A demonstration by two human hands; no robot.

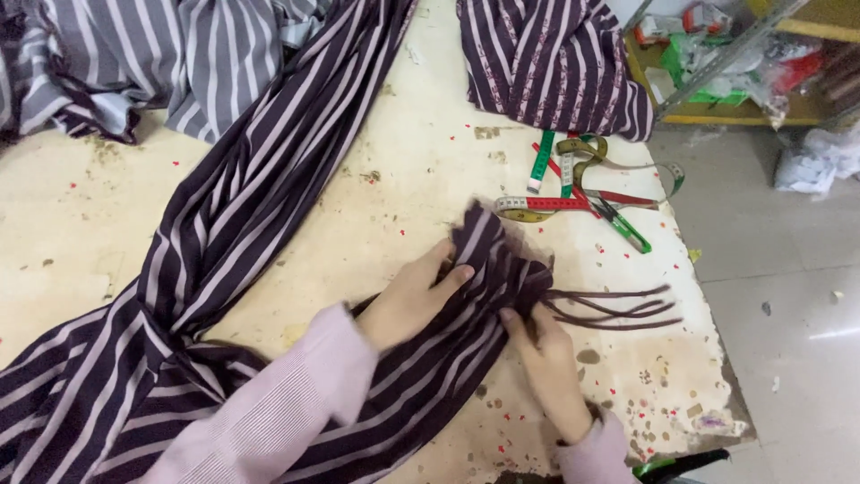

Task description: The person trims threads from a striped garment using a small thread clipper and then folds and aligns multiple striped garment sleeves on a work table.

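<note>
- My left hand (408, 300) lay flat and spread on the gathered end of the long dark purple fabric with pale lilac stripes (242, 206), fingers extended and pressing it to the table, closed round nothing.
- My right hand (548, 367) had its fingers curled into the same bunched end, pinching the folds just where the thin dark purple cords (618, 307) trailed out to the right.
- That bunched end sat near the middle of the worn cream-coloured worktable (394, 170); the rest of the cloth ran off diagonally up to the far left and down under my pale pink sleeves (296, 394).
- I judged the step in hand to be gathering and folding the end of the cloth while the left palm kept it from sliding.
- The next move, as I read it, called for a firm pinch on the folds, with the loose cords kept from tangling.
- The table's right edge was close to the cords, with grey floor beyond, so there was little room to pull that way.
- Bare tabletop lay open between the cloth and a tangle of green, red and yellow measuring tapes (573, 179), with green-handled scissors (623, 224) among them.
- A second heap of the same striped cloth (555, 63) sat at the far edge, well apart from my hands.
</note>
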